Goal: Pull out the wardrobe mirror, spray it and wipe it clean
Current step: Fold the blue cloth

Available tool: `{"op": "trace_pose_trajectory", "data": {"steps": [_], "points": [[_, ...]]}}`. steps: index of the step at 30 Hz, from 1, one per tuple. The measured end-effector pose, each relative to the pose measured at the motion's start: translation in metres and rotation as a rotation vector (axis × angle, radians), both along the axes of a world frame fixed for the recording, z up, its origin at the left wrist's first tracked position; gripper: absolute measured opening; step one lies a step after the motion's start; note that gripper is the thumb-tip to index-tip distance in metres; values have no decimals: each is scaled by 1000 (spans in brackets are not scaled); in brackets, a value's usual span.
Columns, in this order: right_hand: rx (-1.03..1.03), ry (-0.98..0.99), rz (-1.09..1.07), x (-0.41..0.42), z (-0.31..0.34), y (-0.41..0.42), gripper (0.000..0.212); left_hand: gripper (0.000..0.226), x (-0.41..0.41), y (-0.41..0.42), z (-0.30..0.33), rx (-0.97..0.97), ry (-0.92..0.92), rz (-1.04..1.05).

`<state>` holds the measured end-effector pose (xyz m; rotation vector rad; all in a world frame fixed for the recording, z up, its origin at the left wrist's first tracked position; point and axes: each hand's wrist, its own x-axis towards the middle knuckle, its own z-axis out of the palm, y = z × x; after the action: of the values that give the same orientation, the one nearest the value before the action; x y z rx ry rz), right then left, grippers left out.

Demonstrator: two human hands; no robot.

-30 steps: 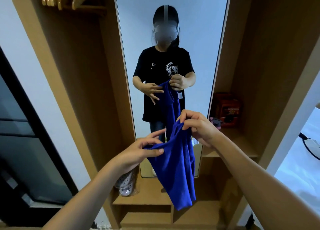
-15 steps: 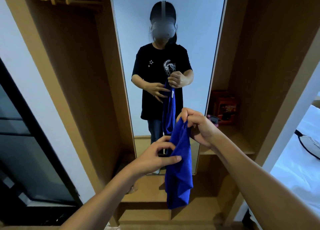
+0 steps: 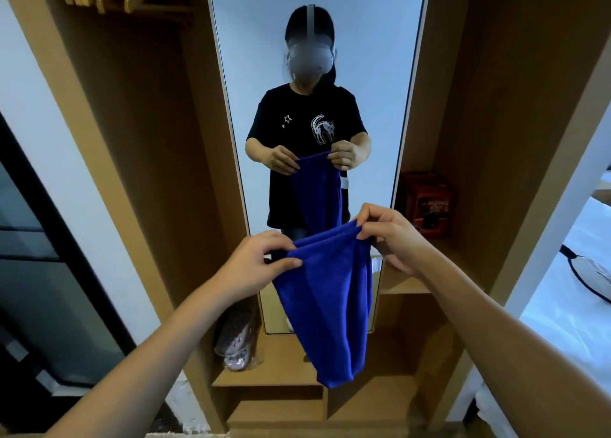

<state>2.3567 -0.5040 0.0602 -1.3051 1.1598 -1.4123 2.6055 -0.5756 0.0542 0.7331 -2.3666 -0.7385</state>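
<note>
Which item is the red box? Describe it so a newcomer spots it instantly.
Start at the tall wardrobe mirror in the middle. Just right of its frame, a wooden shelf sits at about hand height. The red box stands at the back of it, the only red thing among brown panels.
</note>
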Motion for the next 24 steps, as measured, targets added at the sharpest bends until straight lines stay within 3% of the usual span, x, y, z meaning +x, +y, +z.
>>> {"op": "trace_pose_trajectory", "data": {"steps": [3,6,10,14,15,17,18,21,24], "points": [[-21,164,-52,-5,4,1,25,9,1,-7,16,-49,-33,62],[-30,355,-167,-5,6,3,20,9,-1,-8,30,-124,-88,75],[-77,445,-304,3,8,-1,25,12,-1,-8,41,-150,-95,106],[-108,476,-307,11,19,-3,22,42,4,-6,57,-13,-231,96],[-130,471,-316,15,23,-4,22,42,4,-4,62,13,-291,95],[-168,459,-310,23,30,-6,23,14,0,-3,68,16,-387,75],[-177,464,-295,26,33,-8,22,19,-3,-2,69,18,-392,75],[-188,420,-264,33,41,-9,18,32,-9,-2,65,193,-232,186],[-189,345,-285,35,44,-11,15,16,-16,-4,57,498,52,334]]}}
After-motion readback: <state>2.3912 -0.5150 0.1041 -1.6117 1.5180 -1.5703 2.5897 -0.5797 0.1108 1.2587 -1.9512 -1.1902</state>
